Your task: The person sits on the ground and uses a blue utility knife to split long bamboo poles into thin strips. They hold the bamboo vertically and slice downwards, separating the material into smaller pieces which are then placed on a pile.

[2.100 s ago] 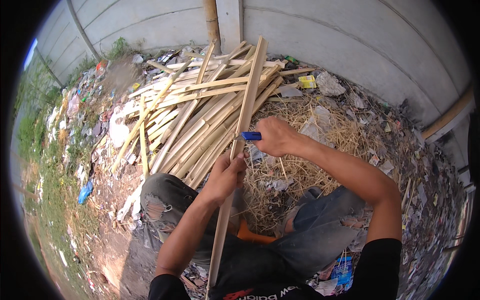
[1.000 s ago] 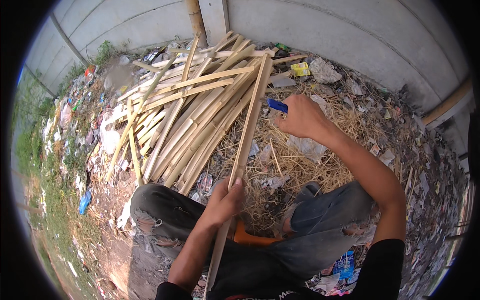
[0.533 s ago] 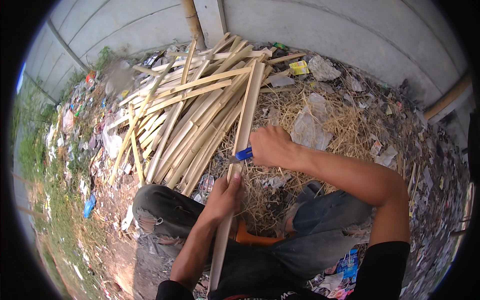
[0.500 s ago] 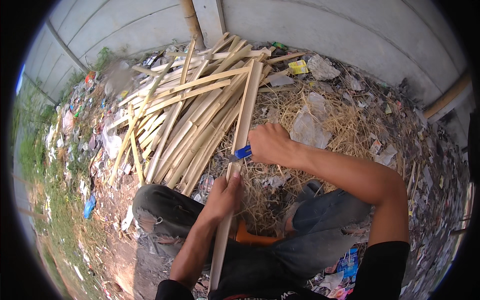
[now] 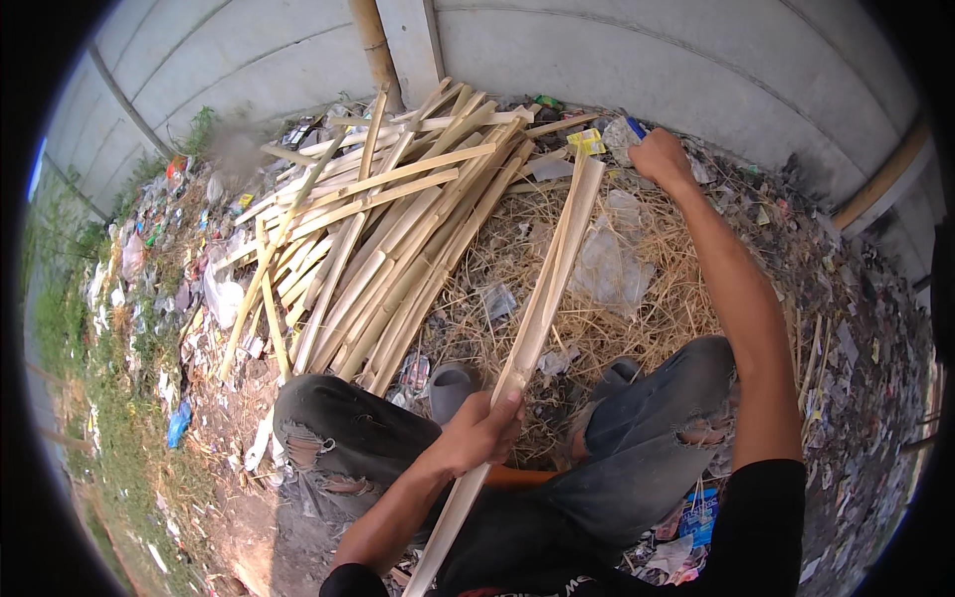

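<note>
- a long bamboo slat (image 5: 537,318) runs from the lap up and away between the knees.
- the left hand (image 5: 482,433) grips it low; the right hand (image 5: 659,157) is beside its far end, closed on a knife handle (image 5: 637,127).
- a pile of bamboo strips (image 5: 388,239) lies left of the slat.
- dry straw (image 5: 647,298) lies under and right of it.
- a wall (image 5: 597,60) stands behind everything.

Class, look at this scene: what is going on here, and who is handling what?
A seated person grips a long bamboo strip with the left hand, low on its length. The right hand is stretched out past the strip's far end, its grip closed on a blue-handled tool. A pile of split bamboo lies to the left, straw underneath.
</note>
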`<state>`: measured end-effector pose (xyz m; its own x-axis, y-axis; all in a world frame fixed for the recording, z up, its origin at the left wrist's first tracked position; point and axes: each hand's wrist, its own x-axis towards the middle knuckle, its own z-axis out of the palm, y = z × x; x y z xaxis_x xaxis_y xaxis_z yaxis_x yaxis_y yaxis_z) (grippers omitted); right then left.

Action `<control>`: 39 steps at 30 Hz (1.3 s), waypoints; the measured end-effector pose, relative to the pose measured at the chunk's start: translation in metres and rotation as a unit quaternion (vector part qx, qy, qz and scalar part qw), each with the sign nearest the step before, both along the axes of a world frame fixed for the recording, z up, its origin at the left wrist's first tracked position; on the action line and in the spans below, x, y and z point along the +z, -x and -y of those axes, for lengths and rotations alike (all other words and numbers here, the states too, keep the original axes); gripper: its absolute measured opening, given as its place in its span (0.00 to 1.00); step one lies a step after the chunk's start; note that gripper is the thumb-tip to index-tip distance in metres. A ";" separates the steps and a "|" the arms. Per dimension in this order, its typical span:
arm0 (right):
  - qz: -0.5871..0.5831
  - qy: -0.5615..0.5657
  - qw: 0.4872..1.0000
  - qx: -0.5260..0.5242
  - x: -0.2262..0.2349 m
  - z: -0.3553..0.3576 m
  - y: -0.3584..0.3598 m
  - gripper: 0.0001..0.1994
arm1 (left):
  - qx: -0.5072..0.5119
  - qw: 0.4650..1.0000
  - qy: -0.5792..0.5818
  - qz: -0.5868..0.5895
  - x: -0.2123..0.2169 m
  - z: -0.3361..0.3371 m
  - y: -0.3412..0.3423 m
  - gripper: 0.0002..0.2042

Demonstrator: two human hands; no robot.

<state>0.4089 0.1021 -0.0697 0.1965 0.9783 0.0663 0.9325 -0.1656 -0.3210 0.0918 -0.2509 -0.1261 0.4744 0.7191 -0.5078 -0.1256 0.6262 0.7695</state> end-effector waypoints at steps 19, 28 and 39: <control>0.003 0.081 0.943 0.323 0.015 0.142 0.094 0.13 | 0.072 0.997 -0.009 -0.003 0.000 -0.024 0.008 0.22; 0.019 0.100 0.922 0.375 -0.022 0.161 0.116 0.13 | 0.083 0.994 -0.014 -0.069 -0.001 -0.033 -0.006 0.22; 0.007 0.003 1.000 -0.005 -0.007 0.022 -0.039 0.16 | -0.033 0.999 0.018 -0.025 -0.005 0.008 -0.005 0.19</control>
<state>0.4480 0.0800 -0.0765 0.2048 0.9768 0.0629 0.9354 -0.1764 -0.3065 0.0967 -0.2592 -0.1312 0.4930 0.6682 -0.5572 -0.0458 0.6595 0.7503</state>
